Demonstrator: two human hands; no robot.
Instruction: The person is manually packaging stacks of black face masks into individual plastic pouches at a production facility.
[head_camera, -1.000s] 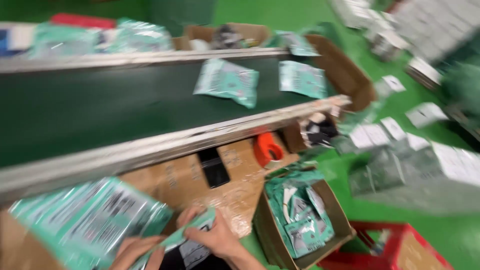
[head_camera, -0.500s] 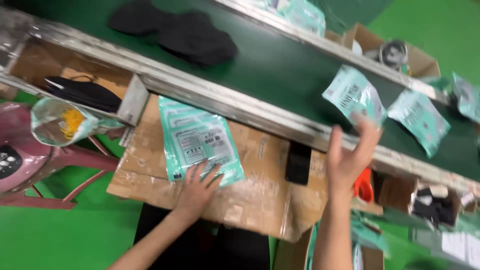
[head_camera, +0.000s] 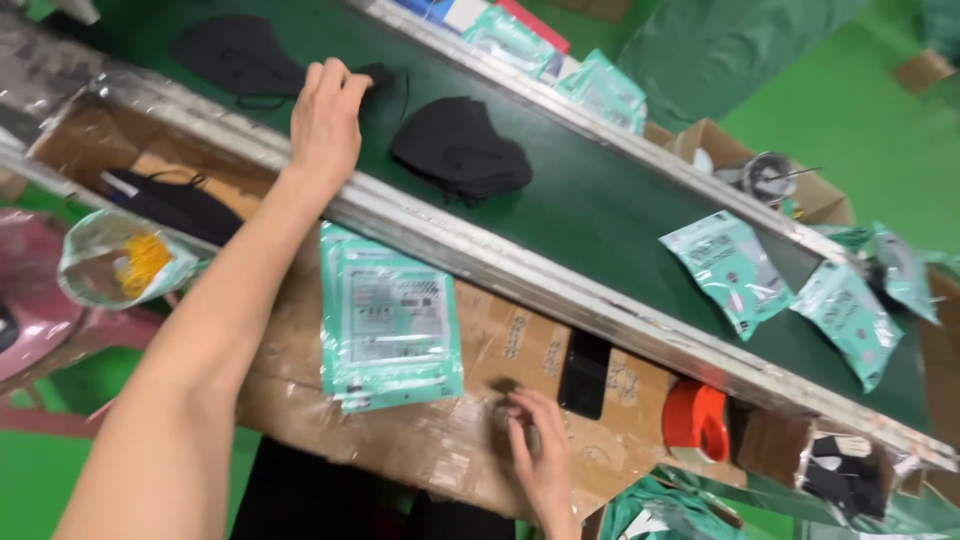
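Clear bag (head_camera: 118, 262) with yellow pieces at far left, left hand (head_camera: 326, 115) reaching over the rail (head_camera: 520, 262), fingers curled on a black mask (head_camera: 245, 55) on the belt, second mask (head_camera: 460, 148) just beside, teal packets (head_camera: 388, 318) on the cardboard counter (head_camera: 470, 450), right hand (head_camera: 540, 450) open and flat there, black phone (head_camera: 584, 373), orange tape roll (head_camera: 697, 420), more packets (head_camera: 728, 268) on belt.

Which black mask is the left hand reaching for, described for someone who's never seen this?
On the dark green conveyor belt lie several black masks. The left hand rests on the small one under its fingertips, between two larger black masks.
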